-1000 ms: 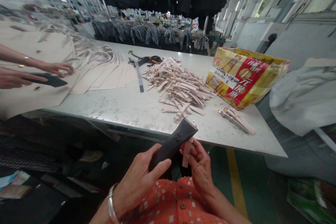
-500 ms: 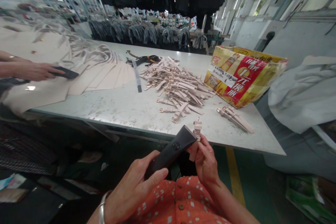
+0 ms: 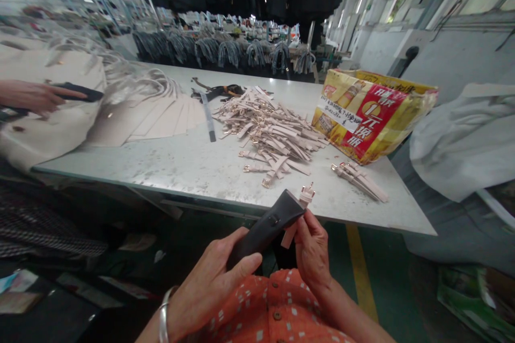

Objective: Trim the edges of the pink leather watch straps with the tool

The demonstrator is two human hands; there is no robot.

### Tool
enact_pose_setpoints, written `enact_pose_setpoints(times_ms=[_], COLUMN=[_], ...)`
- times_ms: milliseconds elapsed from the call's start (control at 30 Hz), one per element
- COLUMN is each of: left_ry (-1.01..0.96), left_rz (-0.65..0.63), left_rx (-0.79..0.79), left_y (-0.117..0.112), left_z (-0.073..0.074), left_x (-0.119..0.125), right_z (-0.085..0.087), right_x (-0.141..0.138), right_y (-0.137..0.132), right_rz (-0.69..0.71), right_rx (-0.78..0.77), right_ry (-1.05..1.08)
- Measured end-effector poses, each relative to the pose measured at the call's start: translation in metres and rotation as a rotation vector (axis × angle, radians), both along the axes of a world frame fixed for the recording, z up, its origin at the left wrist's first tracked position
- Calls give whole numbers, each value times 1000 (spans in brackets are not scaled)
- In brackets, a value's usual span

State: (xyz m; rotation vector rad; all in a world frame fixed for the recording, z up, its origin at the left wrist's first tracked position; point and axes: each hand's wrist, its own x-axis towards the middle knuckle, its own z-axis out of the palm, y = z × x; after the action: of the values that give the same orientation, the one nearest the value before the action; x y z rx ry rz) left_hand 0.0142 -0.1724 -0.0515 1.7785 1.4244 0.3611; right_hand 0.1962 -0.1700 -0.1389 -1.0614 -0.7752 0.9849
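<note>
Facing the scuffed white desk [image 3: 169, 169], I see a co-worker's hand [image 3: 32, 95] at far left around a slim black tool [image 3: 80, 91], then fanned smooth pale leather panels [image 3: 161, 120] and a jumbled heap of leather tabs with metal buckles [image 3: 269, 131]. Below it, my left hand [image 3: 209, 289], arm bent, wraps its fingers [image 3: 241, 262] around a matte black handheld tool [image 3: 267, 228]. My right hand [image 3: 311, 252] pinches a pale leather tab [image 3: 295, 220] against that tool's tip, just off the desk edge. Further right lie a small bundle of tabs [image 3: 358, 182] and a crumpled yellow-and-red printed bag [image 3: 372, 118].
</note>
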Motion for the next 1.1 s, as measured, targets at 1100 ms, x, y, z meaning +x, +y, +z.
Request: enact_pose_setpoints(times_ms=[1100], left_ry=[-42], left_rz=[-140], left_rx=[67], left_y=[6], left_z=[8], left_x=[1], right_z=[-11], right_x=[-1], right_y=[-5], right_rz=[66], right_rx=[14], right_ry=[154])
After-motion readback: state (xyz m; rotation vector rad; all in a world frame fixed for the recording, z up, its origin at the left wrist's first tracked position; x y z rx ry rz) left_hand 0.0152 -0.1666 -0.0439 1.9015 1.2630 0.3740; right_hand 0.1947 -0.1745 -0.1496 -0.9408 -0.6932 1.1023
